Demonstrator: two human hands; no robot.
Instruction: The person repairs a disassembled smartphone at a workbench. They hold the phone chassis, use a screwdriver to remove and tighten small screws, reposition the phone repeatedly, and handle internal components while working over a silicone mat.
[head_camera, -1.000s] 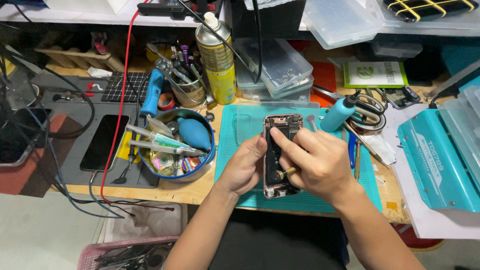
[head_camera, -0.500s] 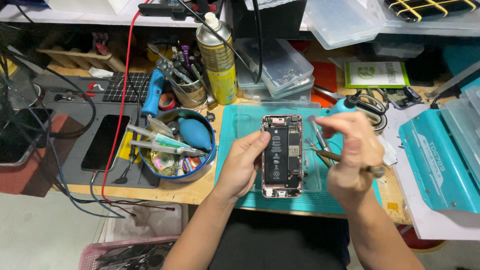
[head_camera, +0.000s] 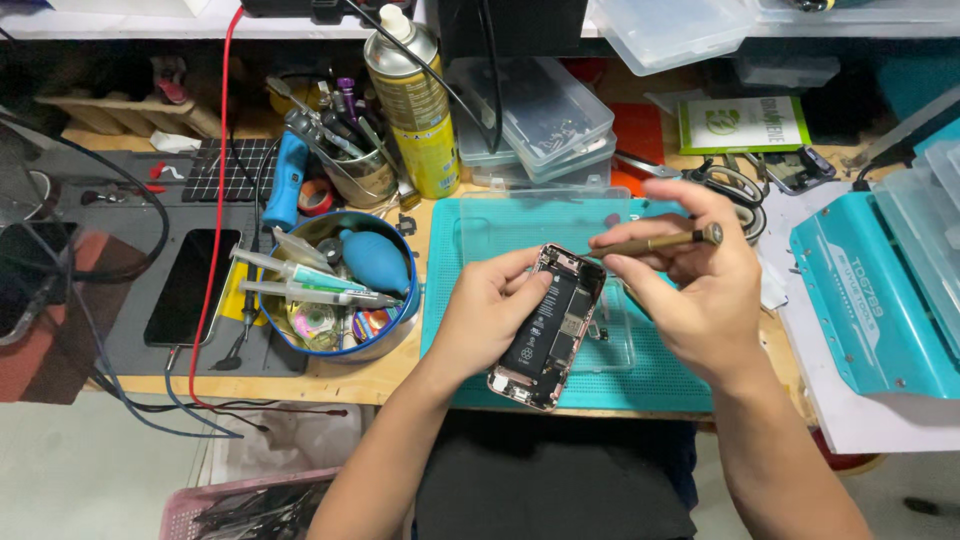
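Note:
My left hand (head_camera: 488, 310) grips an opened phone (head_camera: 553, 328) by its left edge, tilted, with its black battery and inner parts facing up. My right hand (head_camera: 700, 285) holds a slim brass-coloured screwdriver (head_camera: 655, 241) horizontally, its tip near the phone's top right corner. Both hands hover over a teal work mat (head_camera: 660, 378) near the bench's front edge. A clear flat plastic tray (head_camera: 545, 222) lies on the mat beneath and behind the phone.
A blue bowl (head_camera: 340, 285) holding syringes and a blue air blower stands left of the mat. Behind it are a yellow spray can (head_camera: 417, 110), a tin of tools (head_camera: 350, 160) and clear plastic boxes (head_camera: 545, 115). A teal machine (head_camera: 880, 290) sits at right, a dark phone (head_camera: 185, 285) at left.
My right hand rose off the phone's inside, swung to the right, and now holds the screwdriver level above the phone's top. My left hand has tilted the phone clockwise.

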